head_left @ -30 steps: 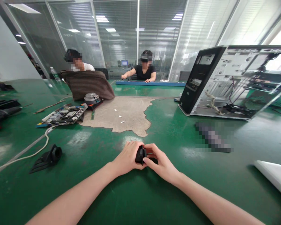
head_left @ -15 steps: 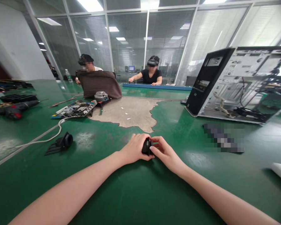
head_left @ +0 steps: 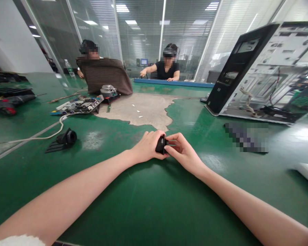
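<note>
Above the green table, a small black rounded part (head_left: 160, 145) is held between both hands; its exact kind I cannot make out. My left hand (head_left: 146, 146) wraps around its left side, fingers over the top and thumb below. My right hand (head_left: 182, 151) pinches its right end between thumb and fingertips. Farther left on the table lies a black plastic piece with a round tube and flat prongs (head_left: 66, 137), apart from both hands.
An open computer case (head_left: 228, 73) stands at the right, with a dark blurred strip (head_left: 242, 136) before it. At left are a circuit board (head_left: 78, 105), a pale cable (head_left: 51, 135) and a power drill (head_left: 11, 102). Two people (head_left: 167, 70) (head_left: 89, 51) sit across the table.
The view has tilted downward, so the whole scene sits higher in the picture. Both hands keep hold of the black part, with little visible change in their grip.
</note>
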A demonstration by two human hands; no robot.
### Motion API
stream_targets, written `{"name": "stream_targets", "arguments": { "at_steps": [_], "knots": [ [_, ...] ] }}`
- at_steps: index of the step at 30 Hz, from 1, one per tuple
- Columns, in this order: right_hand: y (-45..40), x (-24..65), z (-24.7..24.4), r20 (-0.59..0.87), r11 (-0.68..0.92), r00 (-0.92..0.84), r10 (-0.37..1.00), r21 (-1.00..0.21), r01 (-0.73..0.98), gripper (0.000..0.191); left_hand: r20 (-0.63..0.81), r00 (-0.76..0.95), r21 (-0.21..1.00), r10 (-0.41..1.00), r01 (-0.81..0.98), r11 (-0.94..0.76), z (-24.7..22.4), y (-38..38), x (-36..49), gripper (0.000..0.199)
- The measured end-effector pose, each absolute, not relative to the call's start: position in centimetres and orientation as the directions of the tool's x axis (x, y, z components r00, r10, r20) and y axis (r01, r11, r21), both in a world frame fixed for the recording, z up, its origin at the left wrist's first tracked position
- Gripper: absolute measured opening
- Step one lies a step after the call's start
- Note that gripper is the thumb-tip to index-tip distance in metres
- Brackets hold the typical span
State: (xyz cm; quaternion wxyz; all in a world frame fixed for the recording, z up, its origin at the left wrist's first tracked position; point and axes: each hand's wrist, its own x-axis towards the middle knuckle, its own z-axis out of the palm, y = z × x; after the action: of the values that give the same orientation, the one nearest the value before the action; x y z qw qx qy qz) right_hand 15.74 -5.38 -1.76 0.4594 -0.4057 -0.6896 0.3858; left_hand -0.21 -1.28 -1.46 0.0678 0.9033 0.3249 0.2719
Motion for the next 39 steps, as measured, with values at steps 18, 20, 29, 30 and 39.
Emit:
{"name": "stream_targets", "arguments": {
  "at_steps": [18, 20, 29, 30, 39],
  "knots": [
    [-5.56, 16.03, -1.86, 0.312, 0.356, -0.294, 0.904, -0.927, 0.113, 0.019, 0.447, 0.636, 0.315, 0.629, 0.546, -0.776, -1.87, -1.06, -0.13, 0.051],
    [-5.44, 16.03, -1.91, 0.304, 0.347, -0.275, 0.912, -0.93, 0.124, 0.016, 0.451, 0.636, 0.314, 0.626, 0.544, -0.778, -1.87, -1.08, -0.13, 0.052],
    [-5.54, 15.93, -2.05, 0.337, 0.39, -0.256, 0.906, -0.9, 0.193, 0.023, 0.436, 0.624, 0.312, 0.649, 0.571, -0.759, -1.73, -1.21, -0.04, 0.052],
    [-5.56, 15.98, -2.11, 0.349, 0.4, -0.242, 0.905, -0.891, 0.214, 0.023, 0.437, 0.62, 0.312, 0.652, 0.575, -0.756, -1.71, -1.23, -0.02, 0.051],
    [-5.23, 16.72, -2.3, 0.296, 0.351, -0.224, 0.929, -0.897, 0.268, 0.02, 0.427, 0.613, 0.339, 0.665, 0.573, -0.746, -1.53, -1.3, -0.01, 0.053]
  ]
}}
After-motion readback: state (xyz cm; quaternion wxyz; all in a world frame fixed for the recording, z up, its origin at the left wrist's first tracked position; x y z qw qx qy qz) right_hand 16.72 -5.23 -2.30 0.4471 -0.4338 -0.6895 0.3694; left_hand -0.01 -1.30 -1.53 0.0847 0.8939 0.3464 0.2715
